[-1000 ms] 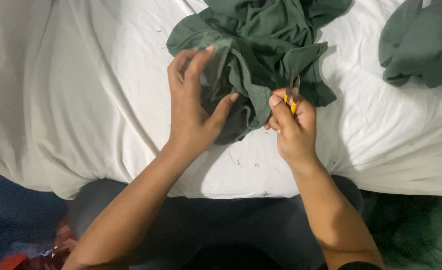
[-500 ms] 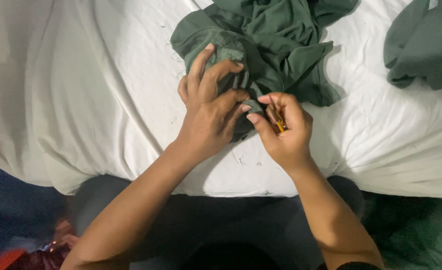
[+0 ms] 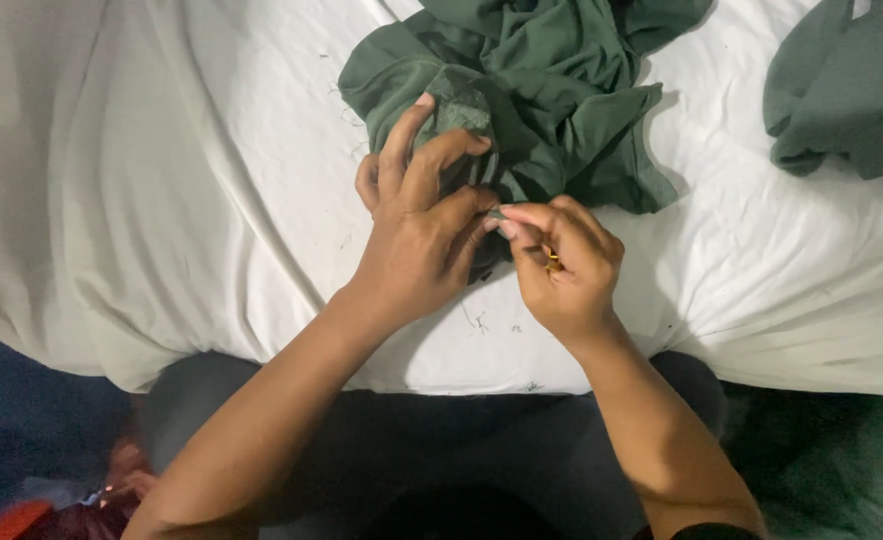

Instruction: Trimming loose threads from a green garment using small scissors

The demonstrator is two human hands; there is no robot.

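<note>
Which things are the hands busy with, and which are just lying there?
Busy with:
- crumpled green garment, pinched by left hand
- small yellow tool, held in right hand

Just lying there:
- second green cloth, far right
- white sheet underneath

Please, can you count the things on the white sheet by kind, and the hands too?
Green garments: 2, one bunched under the hands, one at the right edge
Small yellow tool: 1, in the right hand
White sheet: 1
Hands: 2, left hand, right hand
Total: 6
</note>
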